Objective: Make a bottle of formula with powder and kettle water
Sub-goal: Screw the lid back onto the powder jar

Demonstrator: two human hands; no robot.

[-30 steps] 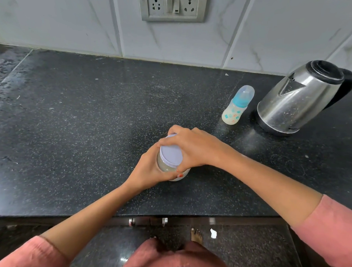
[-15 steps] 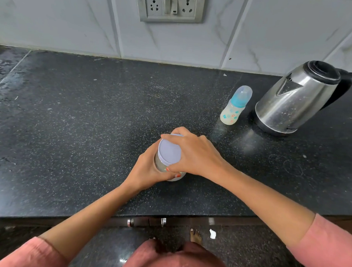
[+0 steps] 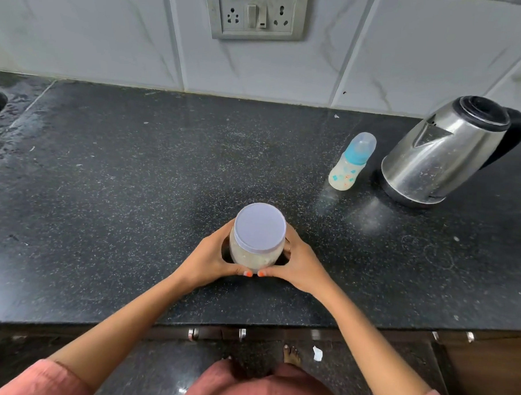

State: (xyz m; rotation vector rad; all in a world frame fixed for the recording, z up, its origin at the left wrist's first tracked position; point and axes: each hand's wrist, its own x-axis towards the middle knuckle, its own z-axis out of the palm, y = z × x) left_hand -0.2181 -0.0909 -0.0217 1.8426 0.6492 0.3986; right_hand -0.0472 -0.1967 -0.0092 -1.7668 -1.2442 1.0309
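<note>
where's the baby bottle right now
In the head view, the baby bottle stands on the right side of the counter, just left of the kettle, farther back than the powder jar.

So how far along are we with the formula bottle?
Nothing looks finished yet. In hand: the left hand and right hand both grip the powder jar, its lavender lid on. Left to do: open the jar, uncap the baby bottle, which stands capped beside the kettle, add powder, pour kettle water and close the bottle.
</note>
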